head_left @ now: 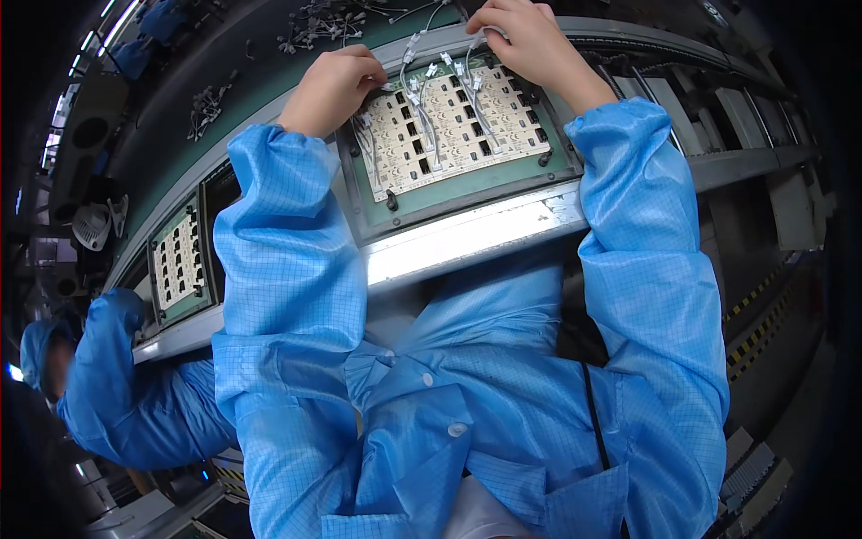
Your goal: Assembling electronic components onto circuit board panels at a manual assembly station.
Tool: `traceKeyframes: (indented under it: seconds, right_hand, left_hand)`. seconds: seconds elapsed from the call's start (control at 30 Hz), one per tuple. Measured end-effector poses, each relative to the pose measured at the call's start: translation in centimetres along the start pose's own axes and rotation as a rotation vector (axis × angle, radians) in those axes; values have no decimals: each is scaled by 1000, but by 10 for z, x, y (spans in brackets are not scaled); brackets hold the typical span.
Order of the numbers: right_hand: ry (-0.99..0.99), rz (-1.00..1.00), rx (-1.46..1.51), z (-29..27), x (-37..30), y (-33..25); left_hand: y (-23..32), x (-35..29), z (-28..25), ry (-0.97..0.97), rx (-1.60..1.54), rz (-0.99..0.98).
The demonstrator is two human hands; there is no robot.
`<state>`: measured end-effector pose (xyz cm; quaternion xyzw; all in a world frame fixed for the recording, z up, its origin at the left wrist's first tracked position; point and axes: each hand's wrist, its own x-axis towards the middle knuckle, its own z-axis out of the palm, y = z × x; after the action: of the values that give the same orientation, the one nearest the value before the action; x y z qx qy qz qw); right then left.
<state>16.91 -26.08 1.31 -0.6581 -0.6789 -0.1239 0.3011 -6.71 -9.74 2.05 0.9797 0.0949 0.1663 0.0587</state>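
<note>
Here's the left hand, fingers curled tight, fingertips pinching what looks like a small white connector at the board's upper-left corner; the fine grip seems to suit so little a part. Over to the right hand: thumb and fingers bent in around a white cable beyond the board's far edge, but whether they actually pinch it, I can't tell.

Between and below the two hands lies the pale circuit board, rows of black parts across it, white leads trailing over its face. It sits on a green plate, with black pegs at its edge, probably there to stop it sliding.

Nearer the body than both hands, a bright metal rail runs alongside. Beyond the left hand, a heap of cables, seemingly kept within reach. Farther out to that hand's left, a second board and a blue-clad co-worker.
</note>
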Motion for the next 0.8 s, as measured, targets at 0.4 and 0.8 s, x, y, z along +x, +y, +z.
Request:
traceKeyframes:
  seconds: [0.4, 0.8]
  right_hand:
    - [-124, -116, 105, 33, 40, -23]
    - [-267, -84, -13, 7, 30, -34]
  left_hand:
    - [12, -9, 15, 189, 39, 55]
    - [71, 8, 23, 265, 297, -349]
